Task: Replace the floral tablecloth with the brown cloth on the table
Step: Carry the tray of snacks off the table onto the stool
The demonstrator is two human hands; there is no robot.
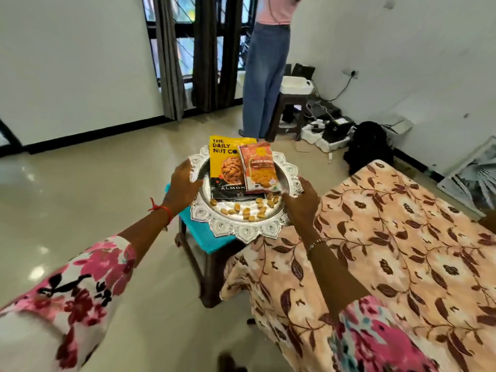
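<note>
Two hands, left hand (185, 183) and right hand (302, 201), grip silver tray (241, 229) bearing "THE DAILY NUT CO" almond packet (226, 167).

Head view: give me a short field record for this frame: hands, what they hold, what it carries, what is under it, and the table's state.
left hand: grips the tray's left rim
right hand: grips the tray's right rim
silver tray: ornate scalloped edge, held over the stool
on tray: yellow almond packet, orange snack packet, loose nuts
stool: dark, beside the table, with a teal item on top
floral tablecloth: on the table, nothing on its visible part
brown cloth: not in view
</note>
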